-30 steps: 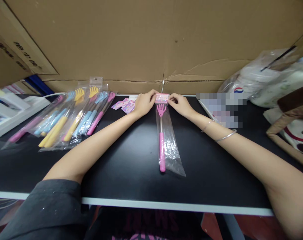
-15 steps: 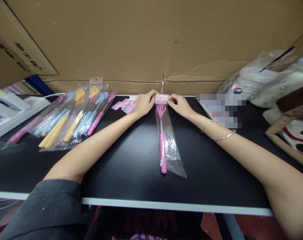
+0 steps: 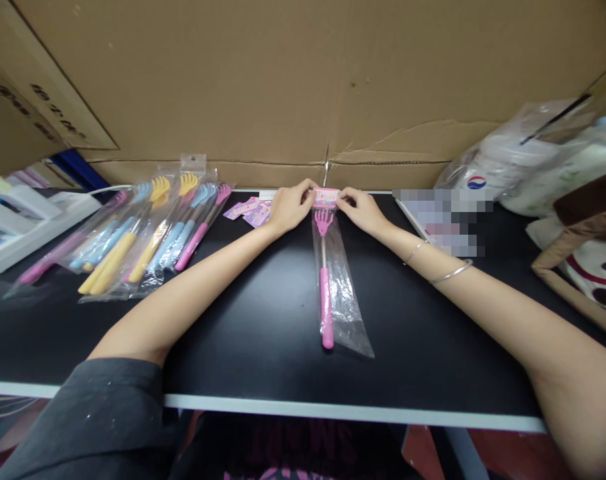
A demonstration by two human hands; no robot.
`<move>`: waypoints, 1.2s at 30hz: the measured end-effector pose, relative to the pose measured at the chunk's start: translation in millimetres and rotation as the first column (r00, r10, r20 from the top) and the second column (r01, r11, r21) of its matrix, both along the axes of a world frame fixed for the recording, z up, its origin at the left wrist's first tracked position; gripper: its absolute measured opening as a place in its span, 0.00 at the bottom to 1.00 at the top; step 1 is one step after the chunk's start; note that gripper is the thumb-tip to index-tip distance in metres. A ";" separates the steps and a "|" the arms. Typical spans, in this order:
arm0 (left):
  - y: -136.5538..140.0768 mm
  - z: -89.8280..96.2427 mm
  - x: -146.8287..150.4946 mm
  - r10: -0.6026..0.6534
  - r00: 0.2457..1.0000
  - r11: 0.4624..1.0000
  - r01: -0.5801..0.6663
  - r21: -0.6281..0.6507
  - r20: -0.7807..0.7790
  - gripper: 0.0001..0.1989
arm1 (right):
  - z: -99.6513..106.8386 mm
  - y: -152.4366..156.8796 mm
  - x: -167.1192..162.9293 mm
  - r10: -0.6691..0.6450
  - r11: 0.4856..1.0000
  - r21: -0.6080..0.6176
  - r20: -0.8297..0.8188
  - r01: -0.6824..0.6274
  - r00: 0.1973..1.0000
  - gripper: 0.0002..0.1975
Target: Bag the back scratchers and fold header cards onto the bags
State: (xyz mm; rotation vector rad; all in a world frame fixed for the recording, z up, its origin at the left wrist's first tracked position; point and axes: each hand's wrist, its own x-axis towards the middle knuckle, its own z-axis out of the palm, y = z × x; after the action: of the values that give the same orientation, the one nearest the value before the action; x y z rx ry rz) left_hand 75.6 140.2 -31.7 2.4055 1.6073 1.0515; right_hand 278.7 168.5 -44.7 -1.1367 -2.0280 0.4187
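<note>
In front of me a pink back scratcher [image 3: 326, 300] lies lengthwise in a clear plastic bag [image 3: 351, 313], claw end away from me. At the bag's far end is a small pink printed card [image 3: 326, 198]. My left hand [image 3: 293, 205] pinches the card's left edge, and my right hand [image 3: 361, 208] pinches its right edge; both sets of fingers are closed. Whether they grip the card alone or also the bag's top is too small to tell. Just left of my left hand, several loose purple-pink cards [image 3: 255, 212] lie on the table.
Several bagged back scratchers [image 3: 153, 233] in pink, blue and yellow lie at the left. Beyond them is a white plastic holder [image 3: 37, 223]. Cardboard [image 3: 263, 87] walls the back of the black table [image 3: 253, 333]. At right are a bagged cup [image 3: 507, 163] and a brown-and-white bag [image 3: 593, 233].
Almost nothing differs. Both hands stay at the card's two edges, and the bagged back scratcher lies as before; the whole view has shifted very slightly.
</note>
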 end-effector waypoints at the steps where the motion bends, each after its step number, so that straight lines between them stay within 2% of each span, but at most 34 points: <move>1: 0.1 -0.2 0.0 0.007 1.000 1.000 -0.007 0.005 0.001 0.15 | 0.2 -0.4 0.0 -0.002 1.000 0.000 -0.003 0.002 1.000 0.06; 11: -2.9 4.0 3.3 0.125 0.992 0.992 -0.126 -0.008 -0.015 0.12 | 0.9 -2.8 0.9 -0.032 0.999 0.005 -0.018 0.032 0.999 0.05; 21: -0.3 3.9 0.3 0.110 0.994 0.994 -0.110 -0.029 -0.005 0.12 | 0.7 -3.9 -0.9 -0.032 0.999 -0.006 0.036 0.032 0.999 0.06; 25: 0.2 2.4 0.7 0.126 0.991 0.992 -0.127 -0.013 -0.050 0.13 | 2.9 -7.8 -2.6 -0.070 0.998 0.008 0.093 0.070 0.993 0.06; 31: 1.8 -2.5 2.3 0.159 0.964 0.984 -0.173 -0.049 -0.213 0.16 | 3.0 -10.0 -4.2 -0.125 0.992 0.031 0.192 0.122 0.973 0.08; 36: 4.1 -5.3 2.5 0.168 0.952 0.980 -0.190 -0.061 -0.258 0.18 | 4.3 -11.4 -4.8 -0.134 0.991 0.048 0.263 0.125 0.956 0.09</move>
State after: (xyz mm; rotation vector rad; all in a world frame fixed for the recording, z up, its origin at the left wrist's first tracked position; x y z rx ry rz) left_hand 78.1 144.3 -37.0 2.4556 1.9388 0.7018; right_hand 273.9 157.2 -40.4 -1.3578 -2.1626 0.1745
